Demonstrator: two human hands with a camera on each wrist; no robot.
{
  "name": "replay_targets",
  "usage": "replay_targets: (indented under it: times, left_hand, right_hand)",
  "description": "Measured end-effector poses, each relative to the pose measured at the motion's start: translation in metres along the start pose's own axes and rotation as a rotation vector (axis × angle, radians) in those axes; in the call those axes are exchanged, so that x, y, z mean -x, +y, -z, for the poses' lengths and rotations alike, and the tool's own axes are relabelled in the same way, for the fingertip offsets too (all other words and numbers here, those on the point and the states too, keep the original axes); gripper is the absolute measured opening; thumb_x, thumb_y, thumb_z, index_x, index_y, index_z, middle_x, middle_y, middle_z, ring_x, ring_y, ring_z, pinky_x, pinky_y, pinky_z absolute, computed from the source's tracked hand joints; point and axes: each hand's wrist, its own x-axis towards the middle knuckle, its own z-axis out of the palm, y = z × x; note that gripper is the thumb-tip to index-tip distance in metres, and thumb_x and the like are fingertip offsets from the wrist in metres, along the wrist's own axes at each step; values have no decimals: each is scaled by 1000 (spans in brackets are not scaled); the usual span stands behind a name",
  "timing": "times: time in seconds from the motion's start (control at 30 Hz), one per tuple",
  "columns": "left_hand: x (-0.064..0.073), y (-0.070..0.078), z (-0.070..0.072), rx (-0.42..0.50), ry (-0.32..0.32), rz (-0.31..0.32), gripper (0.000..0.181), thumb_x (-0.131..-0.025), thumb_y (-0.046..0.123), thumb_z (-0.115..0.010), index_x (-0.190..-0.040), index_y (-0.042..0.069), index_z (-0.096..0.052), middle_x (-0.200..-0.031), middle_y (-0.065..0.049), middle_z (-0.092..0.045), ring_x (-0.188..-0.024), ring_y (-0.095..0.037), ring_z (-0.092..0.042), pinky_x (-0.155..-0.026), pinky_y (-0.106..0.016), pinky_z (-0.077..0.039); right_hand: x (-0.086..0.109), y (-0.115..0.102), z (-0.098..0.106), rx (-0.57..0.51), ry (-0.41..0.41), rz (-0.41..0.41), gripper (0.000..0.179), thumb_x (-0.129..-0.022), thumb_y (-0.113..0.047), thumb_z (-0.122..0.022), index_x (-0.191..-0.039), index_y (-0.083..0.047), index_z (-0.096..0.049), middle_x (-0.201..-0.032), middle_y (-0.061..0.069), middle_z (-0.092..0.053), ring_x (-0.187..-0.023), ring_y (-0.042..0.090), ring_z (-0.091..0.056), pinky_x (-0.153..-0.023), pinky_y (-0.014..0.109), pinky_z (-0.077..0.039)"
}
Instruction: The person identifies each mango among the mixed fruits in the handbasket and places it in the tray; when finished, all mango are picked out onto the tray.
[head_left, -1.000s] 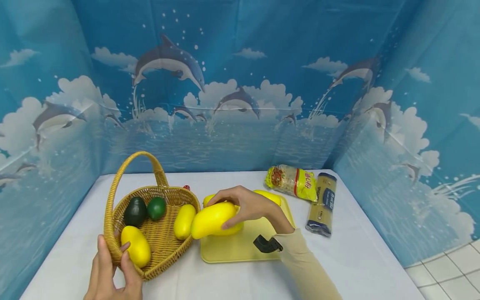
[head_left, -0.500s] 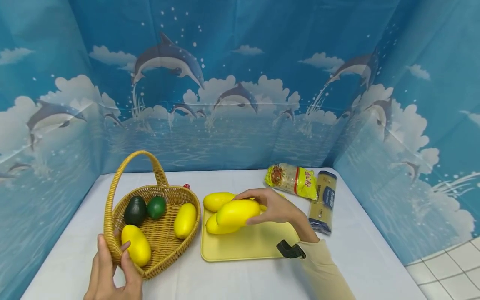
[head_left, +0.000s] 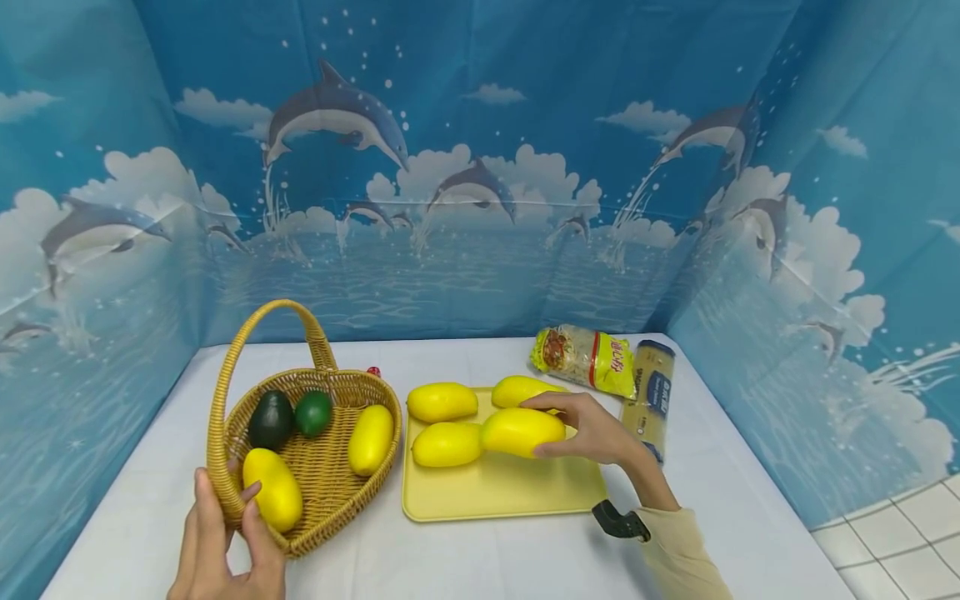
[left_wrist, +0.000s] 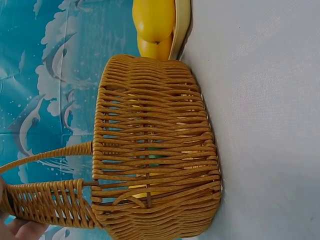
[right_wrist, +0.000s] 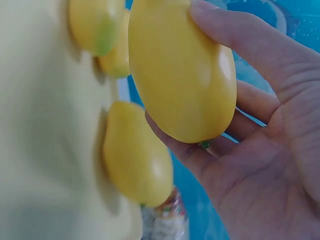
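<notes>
My right hand [head_left: 592, 429] holds a yellow mango [head_left: 522, 432] between thumb and fingers. In the right wrist view this mango [right_wrist: 182, 75] is raised off the pale yellow tray [head_left: 495, 496]. Three other mangoes lie on the tray: one at the back left [head_left: 442, 402], one in front of it [head_left: 447, 444], and one at the back right [head_left: 521, 388], partly behind my fingers. My left hand [head_left: 225, 550] grips the handle of the wicker basket [head_left: 322, 542] near its base. Inside the basket are two mangoes, a dark avocado [head_left: 271, 421] and a smaller green fruit [head_left: 312, 414].
A noodle packet [head_left: 581, 360] and a long spaghetti packet [head_left: 651, 396] lie behind and right of the tray. A small red item [head_left: 374, 372] peeks out behind the basket. Dolphin-printed curtains [head_left: 472, 275] surround the white table [head_left: 360, 575] at the back and sides.
My right hand has carried its mango rightward, from beside the basket rim to the tray's right half, uncovering the mangoes on the left. My left hand and the basket have stayed put.
</notes>
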Motion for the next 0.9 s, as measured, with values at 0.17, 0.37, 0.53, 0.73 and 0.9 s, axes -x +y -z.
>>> replay_targets:
  times: [0.17,0.37,0.53,0.73,0.9]
  left_hand:
    - [1,-1,0,14,-6,-1,56,-112,22,-56,-156,-11,-47,-127,-39,-68,-123,18,-53,-97,3,-41]
    - [5,4,-1,-26,-42,50,56,-110,16,-58,-161,-5,-44,-132,-34,-68,-122,19,-51,-98,3,-40]
    - [3,3,-2,2,-18,19,56,-111,18,-57,-158,-9,-46,-129,-37,-68,-122,17,-54,-98,2,-42]
    - [2,2,1,-23,-40,23,57,-113,24,-54,-159,-7,-45,-129,-37,-68,-122,18,-51,-98,3,-41]
    - [2,1,1,-33,-43,34,56,-112,22,-55,-160,-6,-45,-130,-36,-68,-122,18,-51,-98,2,-41]
  right_hand:
    - [10,13,2,71,34,-47,57,-92,-17,-89,-143,-4,-68,-141,17,-68,-125,32,-63,-100,30,-62]
    - [18,28,4,209,103,-75,53,-89,-21,-92,-137,-10,-72,-136,10,-70,-131,40,-60,-106,57,-59]
    - [20,35,1,307,103,-54,53,-89,-24,-92,-136,-9,-74,-131,8,-73,-127,37,-62,-111,59,-55]
    - [20,34,-2,318,111,-78,55,-87,-25,-93,-136,-10,-75,-130,7,-72,-121,32,-64,-108,55,-58]
    - [17,33,-5,323,124,-87,56,-85,-21,-94,-136,-7,-74,-134,11,-72,-123,35,-65,-105,55,-60]
